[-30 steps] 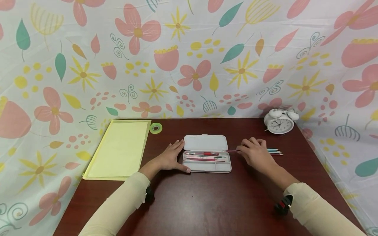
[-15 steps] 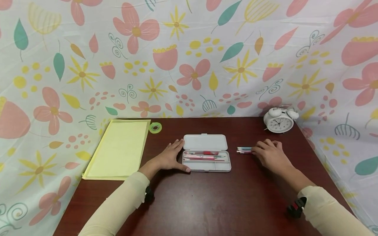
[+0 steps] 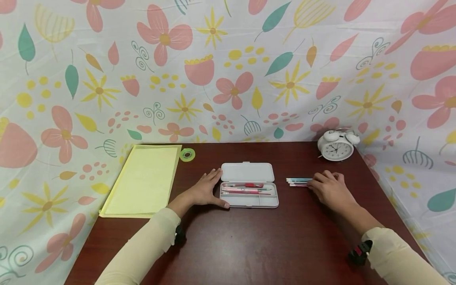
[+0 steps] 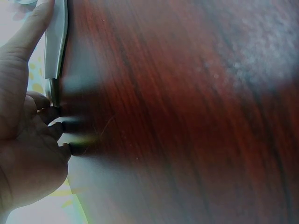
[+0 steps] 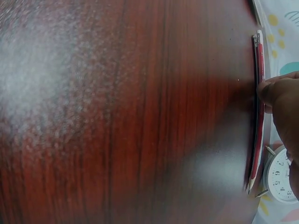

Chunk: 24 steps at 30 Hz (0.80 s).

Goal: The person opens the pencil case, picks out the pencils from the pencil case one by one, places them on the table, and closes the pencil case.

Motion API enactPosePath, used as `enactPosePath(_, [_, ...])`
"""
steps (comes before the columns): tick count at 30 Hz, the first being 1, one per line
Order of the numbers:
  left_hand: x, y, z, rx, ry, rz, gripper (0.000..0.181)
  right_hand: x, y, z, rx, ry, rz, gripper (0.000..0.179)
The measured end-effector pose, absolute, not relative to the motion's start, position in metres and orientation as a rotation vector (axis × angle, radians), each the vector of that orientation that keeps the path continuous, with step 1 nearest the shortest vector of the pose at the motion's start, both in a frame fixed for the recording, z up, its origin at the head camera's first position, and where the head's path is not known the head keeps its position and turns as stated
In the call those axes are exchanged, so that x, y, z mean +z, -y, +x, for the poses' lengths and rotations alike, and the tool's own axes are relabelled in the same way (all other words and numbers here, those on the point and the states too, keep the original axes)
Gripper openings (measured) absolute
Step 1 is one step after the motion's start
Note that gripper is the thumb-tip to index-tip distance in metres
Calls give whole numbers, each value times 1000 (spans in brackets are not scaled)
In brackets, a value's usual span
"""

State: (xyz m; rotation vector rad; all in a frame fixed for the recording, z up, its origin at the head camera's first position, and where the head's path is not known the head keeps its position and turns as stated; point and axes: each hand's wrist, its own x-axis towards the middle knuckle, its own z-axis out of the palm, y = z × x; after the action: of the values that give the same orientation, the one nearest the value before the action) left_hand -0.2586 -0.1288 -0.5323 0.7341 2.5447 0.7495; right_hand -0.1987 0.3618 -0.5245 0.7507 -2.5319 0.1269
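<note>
A white pencil case (image 3: 268,200) lies unfolded in the middle of the table, with a red pen (image 3: 253,185) and several slim pens and pencils in its upper compartment. My left hand (image 3: 204,190) spreads its straight fingers and thumb along the case's left end. Right of the case, several pencils (image 3: 293,180) lie side by side, light blue ones at the back and red ones in front. My right hand (image 3: 331,189) is over their right ends, which it hides in the head view. In the right wrist view, its thumb and finger pinch a red pencil (image 5: 259,60) beside a dark one.
A white alarm clock (image 3: 336,146) stands at the back right. At the left lies a yellow folder (image 3: 142,180), with a green tape roll (image 3: 187,154) by its top corner. A flowered cloth (image 3: 235,51) rises behind the table (image 3: 249,241).
My right hand has moved right, from near the case's right edge to the loose pencils, taking the pink-red pencil among them. The left hand has stayed at the case.
</note>
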Motion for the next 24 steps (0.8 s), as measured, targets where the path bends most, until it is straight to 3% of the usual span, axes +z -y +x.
enactPosePath(11, [-524,127,-256,710,-2561,751,148,-528,-365,-199,154,2523,764,9])
enactPosePath(24, [-523,128,-254,729,-2553,762,150,-531,-362,-198,156,2512,752,15])
